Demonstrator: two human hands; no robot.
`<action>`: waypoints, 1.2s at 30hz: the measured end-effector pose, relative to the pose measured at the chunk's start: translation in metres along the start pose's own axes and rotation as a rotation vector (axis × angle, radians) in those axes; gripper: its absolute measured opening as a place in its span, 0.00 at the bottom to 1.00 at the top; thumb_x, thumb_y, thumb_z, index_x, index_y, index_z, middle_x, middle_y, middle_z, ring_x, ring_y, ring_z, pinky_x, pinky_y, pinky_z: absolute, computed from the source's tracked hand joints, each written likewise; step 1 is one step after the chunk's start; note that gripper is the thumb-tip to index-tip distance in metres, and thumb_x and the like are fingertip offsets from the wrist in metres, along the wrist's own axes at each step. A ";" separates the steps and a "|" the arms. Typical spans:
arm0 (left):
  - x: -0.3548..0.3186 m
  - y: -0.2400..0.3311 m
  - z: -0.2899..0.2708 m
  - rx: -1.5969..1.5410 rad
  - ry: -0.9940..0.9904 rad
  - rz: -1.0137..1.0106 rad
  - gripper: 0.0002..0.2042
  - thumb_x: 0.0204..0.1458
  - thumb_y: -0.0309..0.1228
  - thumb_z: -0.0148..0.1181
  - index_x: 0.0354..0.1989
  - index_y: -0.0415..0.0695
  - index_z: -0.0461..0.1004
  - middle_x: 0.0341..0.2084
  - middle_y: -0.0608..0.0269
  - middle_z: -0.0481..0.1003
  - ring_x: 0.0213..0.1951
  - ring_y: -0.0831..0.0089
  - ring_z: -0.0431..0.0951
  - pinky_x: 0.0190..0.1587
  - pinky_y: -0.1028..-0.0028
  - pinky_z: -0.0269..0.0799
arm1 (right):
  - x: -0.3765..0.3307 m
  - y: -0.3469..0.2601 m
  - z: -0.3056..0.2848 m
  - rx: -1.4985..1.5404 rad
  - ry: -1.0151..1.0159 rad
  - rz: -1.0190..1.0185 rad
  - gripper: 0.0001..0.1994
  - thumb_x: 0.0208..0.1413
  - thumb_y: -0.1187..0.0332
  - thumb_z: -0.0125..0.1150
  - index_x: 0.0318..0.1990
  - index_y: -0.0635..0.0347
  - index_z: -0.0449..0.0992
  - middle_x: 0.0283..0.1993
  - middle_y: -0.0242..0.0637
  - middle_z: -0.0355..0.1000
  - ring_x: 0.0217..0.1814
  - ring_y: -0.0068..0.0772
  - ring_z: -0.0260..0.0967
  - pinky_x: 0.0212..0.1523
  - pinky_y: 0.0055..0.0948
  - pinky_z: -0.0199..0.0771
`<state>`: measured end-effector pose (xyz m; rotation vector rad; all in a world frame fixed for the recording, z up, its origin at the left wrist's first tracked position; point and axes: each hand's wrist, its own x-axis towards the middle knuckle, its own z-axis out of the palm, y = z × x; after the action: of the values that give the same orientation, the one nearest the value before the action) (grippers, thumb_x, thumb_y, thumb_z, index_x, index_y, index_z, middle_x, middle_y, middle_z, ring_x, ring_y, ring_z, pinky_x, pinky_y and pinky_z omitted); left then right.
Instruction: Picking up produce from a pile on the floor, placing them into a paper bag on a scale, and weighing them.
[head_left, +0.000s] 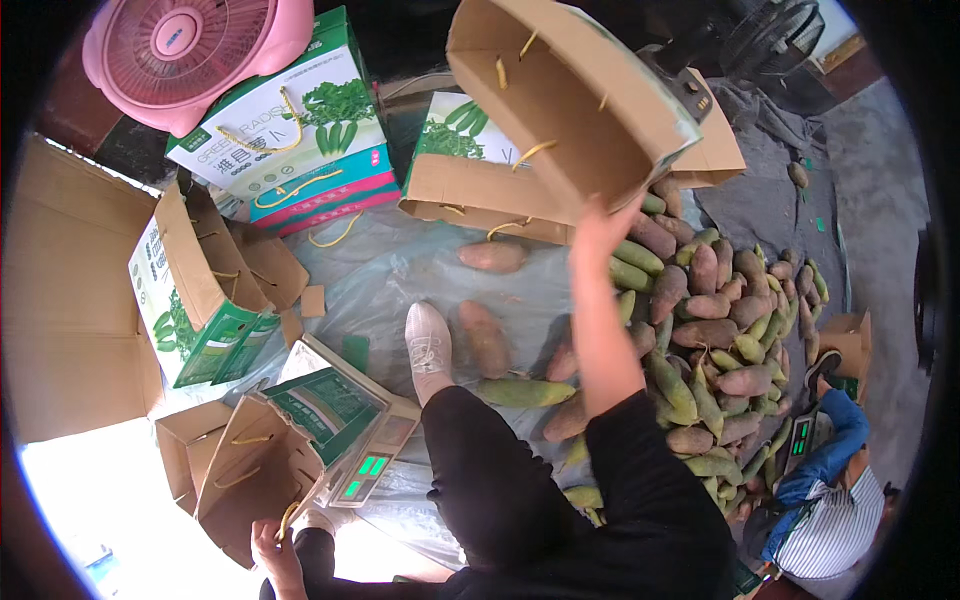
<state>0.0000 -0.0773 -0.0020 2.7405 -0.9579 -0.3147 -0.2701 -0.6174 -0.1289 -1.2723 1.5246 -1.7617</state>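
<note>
Left grip (276, 560) closes on a rope handle (287, 521) of the open box (238, 498) beyond it, by the scale (392, 440); right grip (602, 230) clasps a tilted carton's (580, 110) edge. Both look unfilled inside; radishes (705, 300) lie heaped loose right of the right grip

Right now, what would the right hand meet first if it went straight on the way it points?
The right hand would first meet the tilted open cardboard box; it appears to be right at the box's lower edge, though blur and depth leave exact contact unclear.
</note>
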 end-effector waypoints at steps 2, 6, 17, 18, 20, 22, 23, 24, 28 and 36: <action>-0.003 -0.006 0.000 0.000 0.007 0.017 0.08 0.31 0.17 0.59 0.22 0.40 0.68 0.24 0.58 0.67 0.27 0.61 0.69 0.29 0.67 0.64 | -0.068 0.001 0.000 -0.025 -0.114 0.021 0.36 0.47 0.79 0.54 0.61 0.75 0.41 0.65 0.57 0.43 0.67 0.46 0.41 0.65 0.35 0.42; -0.002 -0.006 0.007 -0.029 -0.013 0.042 0.10 0.30 0.16 0.59 0.21 0.40 0.67 0.24 0.58 0.67 0.27 0.61 0.69 0.29 0.67 0.64 | -0.139 0.074 -0.029 -0.071 -0.524 0.147 0.32 0.49 0.75 0.54 0.62 0.64 0.47 0.62 0.47 0.52 0.61 0.46 0.54 0.57 0.36 0.57; 0.000 -0.003 0.001 0.000 -0.019 0.035 0.07 0.34 0.20 0.59 0.25 0.39 0.69 0.25 0.57 0.67 0.27 0.62 0.69 0.29 0.69 0.64 | -0.003 0.134 -0.026 0.708 -0.077 1.117 0.24 0.58 0.46 0.38 0.52 0.54 0.61 0.49 0.37 0.62 0.51 0.37 0.57 0.45 0.45 0.61; 0.000 -0.001 0.000 -0.010 -0.015 0.032 0.08 0.34 0.20 0.59 0.25 0.39 0.69 0.25 0.57 0.67 0.27 0.62 0.69 0.29 0.70 0.64 | 0.012 0.131 -0.016 0.665 -0.042 1.106 0.24 0.59 0.46 0.37 0.53 0.54 0.60 0.50 0.38 0.61 0.51 0.39 0.56 0.48 0.48 0.59; 0.000 0.002 0.000 0.000 -0.034 0.003 0.08 0.35 0.20 0.59 0.25 0.39 0.69 0.25 0.57 0.67 0.27 0.62 0.69 0.29 0.70 0.64 | 0.047 0.133 -0.007 0.636 -0.091 0.977 0.25 0.59 0.46 0.37 0.55 0.53 0.59 0.54 0.39 0.59 0.53 0.40 0.55 0.51 0.51 0.55; -0.001 0.003 -0.004 0.020 -0.051 -0.033 0.07 0.35 0.20 0.59 0.26 0.39 0.69 0.25 0.58 0.67 0.28 0.63 0.70 0.30 0.71 0.65 | 0.068 0.124 0.001 0.555 -0.074 1.007 0.26 0.58 0.45 0.37 0.57 0.52 0.58 0.56 0.39 0.57 0.56 0.41 0.53 0.53 0.51 0.53; 0.001 0.005 -0.001 0.015 -0.041 -0.024 0.07 0.35 0.20 0.59 0.26 0.39 0.69 0.25 0.58 0.67 0.28 0.63 0.70 0.30 0.71 0.65 | 0.084 0.125 -0.002 0.473 -0.055 1.010 0.28 0.58 0.44 0.37 0.59 0.51 0.56 0.59 0.39 0.56 0.59 0.42 0.51 0.55 0.52 0.51; 0.002 0.007 0.001 0.008 -0.030 -0.013 0.07 0.35 0.20 0.59 0.26 0.39 0.69 0.25 0.58 0.67 0.28 0.63 0.70 0.30 0.71 0.65 | 0.091 0.131 -0.009 0.481 -0.077 0.984 0.32 0.55 0.41 0.39 0.61 0.52 0.53 0.64 0.36 0.49 0.63 0.43 0.46 0.55 0.53 0.49; 0.002 0.002 -0.002 0.039 -0.044 -0.026 0.07 0.36 0.21 0.59 0.26 0.39 0.70 0.25 0.58 0.67 0.28 0.63 0.70 0.30 0.71 0.65 | 0.067 0.116 -0.023 0.522 -0.217 0.994 0.36 0.51 0.37 0.43 0.62 0.50 0.51 0.66 0.33 0.45 0.64 0.43 0.45 0.55 0.54 0.49; -0.001 -0.002 0.001 0.017 -0.015 -0.035 0.08 0.33 0.19 0.60 0.23 0.40 0.68 0.25 0.58 0.67 0.28 0.62 0.69 0.30 0.68 0.64 | -0.009 0.030 -0.063 0.218 -0.403 0.765 0.44 0.48 0.38 0.50 0.64 0.52 0.41 0.68 0.42 0.34 0.65 0.55 0.44 0.52 0.60 0.55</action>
<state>0.0005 -0.0754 -0.0038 2.7770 -0.9215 -0.3357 -0.3268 -0.5866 -0.1569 -0.7228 1.2913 -1.0600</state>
